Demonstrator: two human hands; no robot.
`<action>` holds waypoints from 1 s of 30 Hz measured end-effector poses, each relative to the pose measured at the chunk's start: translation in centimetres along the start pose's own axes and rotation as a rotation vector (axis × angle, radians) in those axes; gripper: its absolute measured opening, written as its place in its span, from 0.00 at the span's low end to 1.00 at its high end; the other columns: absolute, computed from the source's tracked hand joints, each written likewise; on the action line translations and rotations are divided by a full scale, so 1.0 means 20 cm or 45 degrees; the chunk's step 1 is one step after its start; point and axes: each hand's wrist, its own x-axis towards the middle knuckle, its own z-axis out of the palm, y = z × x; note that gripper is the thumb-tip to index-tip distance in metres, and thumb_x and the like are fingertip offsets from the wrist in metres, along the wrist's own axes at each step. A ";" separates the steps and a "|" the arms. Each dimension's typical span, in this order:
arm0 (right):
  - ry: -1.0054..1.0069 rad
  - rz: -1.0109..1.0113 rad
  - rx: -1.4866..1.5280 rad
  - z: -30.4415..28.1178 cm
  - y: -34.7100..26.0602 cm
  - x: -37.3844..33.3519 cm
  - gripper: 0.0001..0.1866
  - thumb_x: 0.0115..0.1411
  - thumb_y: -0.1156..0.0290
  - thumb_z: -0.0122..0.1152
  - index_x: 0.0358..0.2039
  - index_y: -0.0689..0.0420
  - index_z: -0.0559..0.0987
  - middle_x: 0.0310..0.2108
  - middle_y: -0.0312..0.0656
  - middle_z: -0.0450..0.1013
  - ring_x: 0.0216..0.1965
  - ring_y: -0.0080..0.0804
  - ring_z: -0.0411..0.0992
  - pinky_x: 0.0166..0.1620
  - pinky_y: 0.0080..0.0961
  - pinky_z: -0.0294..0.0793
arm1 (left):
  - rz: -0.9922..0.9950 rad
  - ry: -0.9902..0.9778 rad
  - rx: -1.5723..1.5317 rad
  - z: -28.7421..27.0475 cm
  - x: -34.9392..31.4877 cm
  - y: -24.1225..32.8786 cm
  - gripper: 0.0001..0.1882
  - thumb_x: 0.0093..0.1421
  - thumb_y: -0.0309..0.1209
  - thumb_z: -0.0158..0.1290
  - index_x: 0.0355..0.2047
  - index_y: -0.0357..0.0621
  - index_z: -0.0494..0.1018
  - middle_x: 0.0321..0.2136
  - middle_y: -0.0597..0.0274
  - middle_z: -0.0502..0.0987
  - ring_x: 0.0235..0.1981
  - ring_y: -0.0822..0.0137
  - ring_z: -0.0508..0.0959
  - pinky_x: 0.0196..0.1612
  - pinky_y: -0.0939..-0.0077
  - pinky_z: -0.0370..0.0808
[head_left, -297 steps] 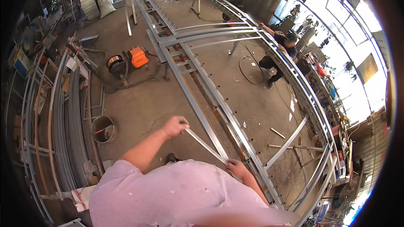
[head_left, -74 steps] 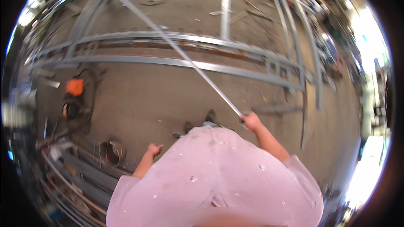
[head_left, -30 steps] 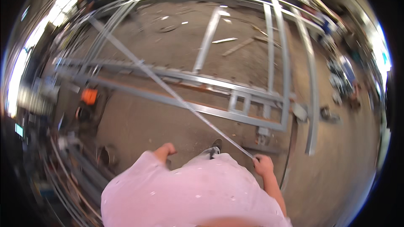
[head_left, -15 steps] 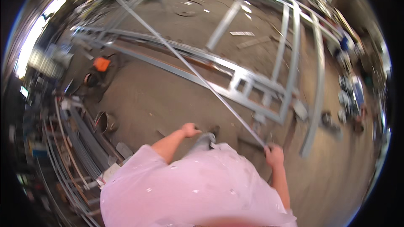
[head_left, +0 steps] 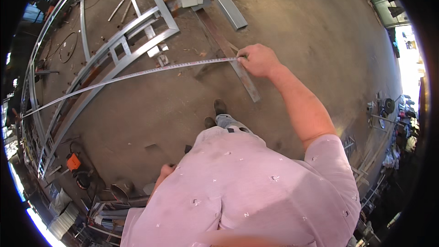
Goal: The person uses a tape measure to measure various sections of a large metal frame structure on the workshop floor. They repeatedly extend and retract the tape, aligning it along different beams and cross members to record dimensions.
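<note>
**Right hand (head_left: pixel 259 60) stretched forward with a long white ribbon-like measuring tape (head_left: pixel 183 64)**

At far left, the tape ran over the grey rectangular-section steel frame (head_left: pixel 146 48); its far end was too small to show any hold. The left hand (head_left: pixel 167 170), out in front half a second earlier, had dropped beside the pale pink patterned shirt (head_left: pixel 247 169). Its fingers looked curled, but whether they gripped anything could not be told. Mid-view, the tape looked thin and taut, slightly bowed, with dark and reddish graduations. Rightward, the right hand had moved out from the body, pinching the tape's visible end above a flat rust-grey metal strip (head_left: pixel 245 81). That probably left the tape spanning past the frame's near corner.
</note>
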 end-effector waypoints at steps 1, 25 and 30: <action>0.021 0.005 -0.017 -0.01 0.02 -0.03 0.14 0.65 0.57 0.60 0.44 0.47 0.89 0.43 0.43 0.84 0.48 0.50 0.80 0.51 0.47 0.81 | 0.000 -0.018 0.010 0.00 0.02 0.04 0.26 0.60 0.48 0.64 0.46 0.36 0.86 0.39 0.41 0.87 0.45 0.51 0.88 0.51 0.58 0.81; 0.103 -0.427 -0.171 -0.98 1.03 0.24 0.14 0.61 0.62 0.58 0.37 0.51 0.90 0.37 0.49 0.84 0.43 0.54 0.83 0.49 0.48 0.82 | 0.829 0.136 -0.057 0.87 -0.41 2.91 0.26 0.61 0.46 0.66 0.51 0.39 0.82 0.43 0.46 0.86 0.45 0.50 0.87 0.52 0.60 0.82; 0.074 -0.513 -0.148 -1.23 1.20 0.50 0.15 0.60 0.63 0.57 0.38 0.51 0.90 0.41 0.50 0.85 0.46 0.53 0.83 0.51 0.48 0.82 | 0.814 0.244 -0.041 0.83 -0.51 3.38 0.23 0.62 0.45 0.65 0.48 0.39 0.82 0.42 0.46 0.86 0.44 0.49 0.86 0.50 0.59 0.82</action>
